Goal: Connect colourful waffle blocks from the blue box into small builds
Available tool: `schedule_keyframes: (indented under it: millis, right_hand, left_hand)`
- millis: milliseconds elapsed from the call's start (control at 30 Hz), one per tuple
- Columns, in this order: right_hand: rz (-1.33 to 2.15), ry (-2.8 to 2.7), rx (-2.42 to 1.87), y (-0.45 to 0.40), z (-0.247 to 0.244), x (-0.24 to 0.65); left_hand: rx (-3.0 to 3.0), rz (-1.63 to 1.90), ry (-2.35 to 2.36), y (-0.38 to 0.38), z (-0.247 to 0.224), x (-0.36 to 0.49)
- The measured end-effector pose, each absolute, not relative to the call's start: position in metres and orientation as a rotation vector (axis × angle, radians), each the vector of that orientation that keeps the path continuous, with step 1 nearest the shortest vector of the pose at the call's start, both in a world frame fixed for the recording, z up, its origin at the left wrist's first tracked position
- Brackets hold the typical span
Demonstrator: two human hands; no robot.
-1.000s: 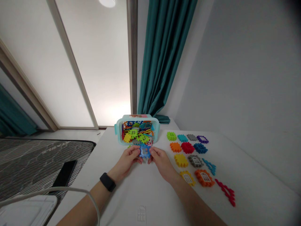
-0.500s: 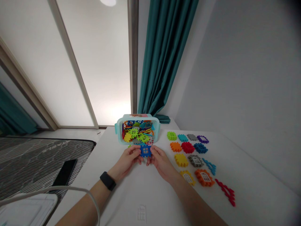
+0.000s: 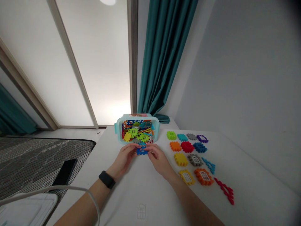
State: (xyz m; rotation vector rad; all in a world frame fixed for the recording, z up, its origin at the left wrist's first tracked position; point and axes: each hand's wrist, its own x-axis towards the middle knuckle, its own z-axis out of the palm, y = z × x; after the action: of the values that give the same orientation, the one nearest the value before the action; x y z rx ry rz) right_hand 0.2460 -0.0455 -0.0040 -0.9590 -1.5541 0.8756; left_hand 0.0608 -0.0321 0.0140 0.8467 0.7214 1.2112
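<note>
Between my hands, just in front of the storage box, is a blue toothed building tile (image 3: 142,151) with window-like holes. My left hand (image 3: 126,156) pinches its left side, and my right hand (image 3: 158,157) grips its right side with the fingers across the top edge. The tile is tilted, so its face shows only in part. Behind it the pale turquoise box (image 3: 117,138) holds many mixed tiles, with a yellow tile (image 3: 127,137) and a green tile (image 3: 133,132) on top.
To the right lie sorted stacks of tiles, among them a red stack (image 3: 187,147), an orange stack (image 3: 203,177) and a red triangular piece (image 3: 225,191). A clear window piece (image 3: 141,212) rests near the front. A white cable (image 3: 77,188) crosses my left forearm.
The blue tile has tipped from facing me to a flatter angle and shifted slightly left. My right fingers have moved over its top edge.
</note>
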Motion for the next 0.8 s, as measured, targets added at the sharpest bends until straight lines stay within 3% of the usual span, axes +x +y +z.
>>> schedule_keyframes:
  millis: [200,433,800]
  right_hand:
    - [0.558,-1.840,-1.029,-0.050,-0.007,0.251]
    - [0.517,-1.902,-1.014,-0.050,-0.004,0.252]
    - [0.409,-1.964,-1.022,-0.051,0.001,0.254]
  left_hand:
    - [0.973,1.233,0.701,-0.032,0.014,0.060]
    - [1.224,1.217,0.709,-0.033,0.014,0.056]
    - [2.424,1.199,1.015,-0.029,0.015,0.039]
